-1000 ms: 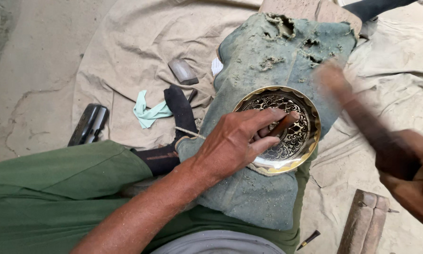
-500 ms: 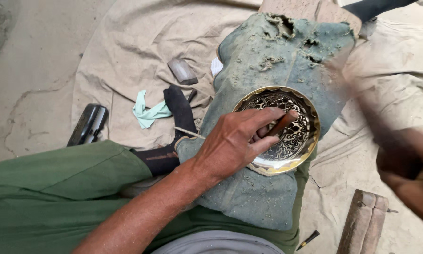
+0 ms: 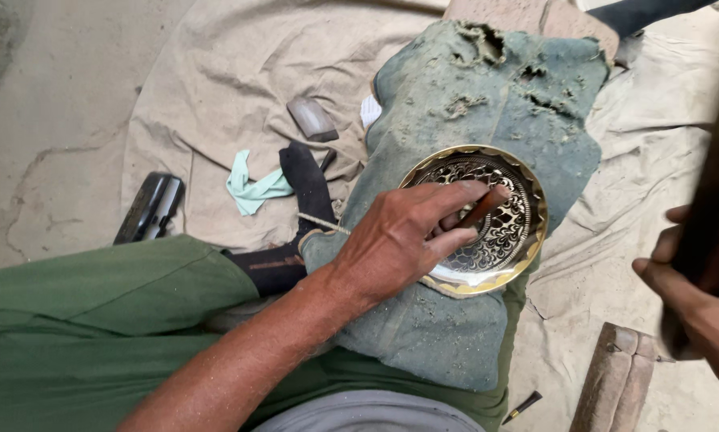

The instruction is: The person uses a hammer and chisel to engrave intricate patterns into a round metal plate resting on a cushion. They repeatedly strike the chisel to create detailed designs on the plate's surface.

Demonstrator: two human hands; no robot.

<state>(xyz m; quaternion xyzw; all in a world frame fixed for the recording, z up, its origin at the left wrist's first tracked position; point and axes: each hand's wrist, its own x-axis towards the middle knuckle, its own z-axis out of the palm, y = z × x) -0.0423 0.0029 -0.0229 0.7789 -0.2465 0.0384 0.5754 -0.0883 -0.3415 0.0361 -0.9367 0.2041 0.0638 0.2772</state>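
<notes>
Brass plate (image 3: 513, 240) rests on a worn green cushion (image 3: 487, 104) mid-scene as the left hand (image 3: 403, 240) pinches a thin chisel (image 3: 481, 210) against its pattern and the right hand (image 3: 699, 312), near right, grips a dark mallet (image 3: 715, 208); steady, upright chisel placement seems key.

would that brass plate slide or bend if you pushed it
The brass plate is probably stiff, being metal. It likely stays put: it lies flat on a rough green cushion, pinned by the left hand. Its pierced pattern could dent.
</notes>
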